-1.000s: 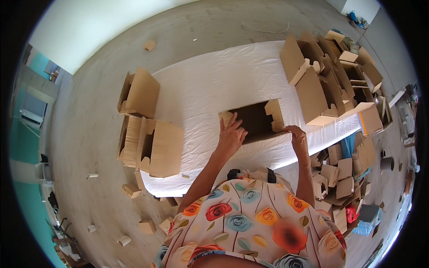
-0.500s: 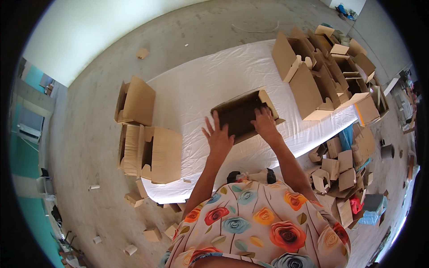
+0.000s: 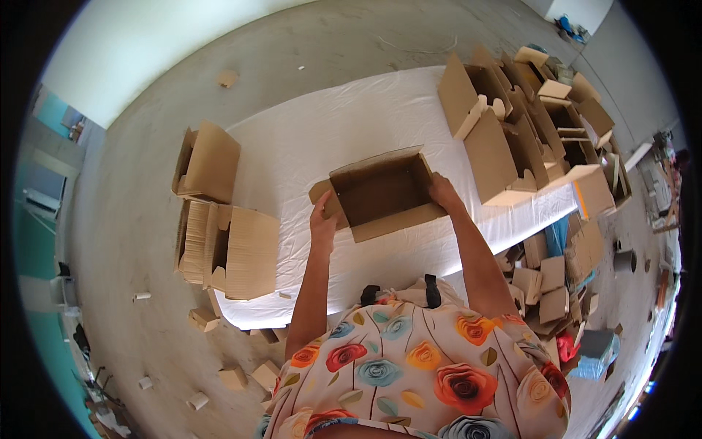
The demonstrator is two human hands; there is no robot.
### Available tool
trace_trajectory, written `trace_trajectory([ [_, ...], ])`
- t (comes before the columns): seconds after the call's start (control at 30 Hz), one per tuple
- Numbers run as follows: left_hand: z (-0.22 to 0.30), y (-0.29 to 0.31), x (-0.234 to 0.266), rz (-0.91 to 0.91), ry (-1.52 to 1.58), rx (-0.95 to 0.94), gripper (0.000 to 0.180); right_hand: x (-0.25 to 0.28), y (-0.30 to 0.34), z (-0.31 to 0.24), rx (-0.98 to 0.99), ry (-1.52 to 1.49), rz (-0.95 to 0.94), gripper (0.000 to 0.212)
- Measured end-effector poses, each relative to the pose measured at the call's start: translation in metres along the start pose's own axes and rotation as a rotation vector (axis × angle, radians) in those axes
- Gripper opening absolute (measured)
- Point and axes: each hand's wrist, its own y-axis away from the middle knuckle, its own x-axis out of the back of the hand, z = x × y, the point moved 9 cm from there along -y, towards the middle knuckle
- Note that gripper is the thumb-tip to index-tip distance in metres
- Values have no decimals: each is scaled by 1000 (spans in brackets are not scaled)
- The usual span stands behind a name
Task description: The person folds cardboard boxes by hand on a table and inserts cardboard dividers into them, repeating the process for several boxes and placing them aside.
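An open cardboard box (image 3: 395,222), brown and shallow, sits on the white-covered table (image 3: 329,117) in front of me with its dark inside facing up. At its left end my left hand (image 3: 325,219) grips the side by the raised flap, thumb toward the box. My right hand (image 3: 443,193) is closed round the right end wall, its fingers partly hidden. Nothing shows inside the box.
On the table's left edge stand open cardboard boxes (image 3: 252,252); several more boxes (image 3: 504,150) crowd its right end. Small cartons (image 3: 552,274) are heaped on the floor at right. Cardboard scraps (image 3: 234,378) and a white roll (image 3: 197,400) lie at lower left.
My hands have left the box's inside and now hold its two ends. Its left flap has come into view, spread outward, and the front side shows more.
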Motion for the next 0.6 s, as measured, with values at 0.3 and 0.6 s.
trace_trajectory([
  [0.3, -19, 22, -34, 48, 354, 161, 55, 128, 37, -2, 281, -270, 308, 24],
  [0.6, -15, 52, -75, 207, 368, 68, 50, 162, -90, 244, -38, 90, 167, 44],
])
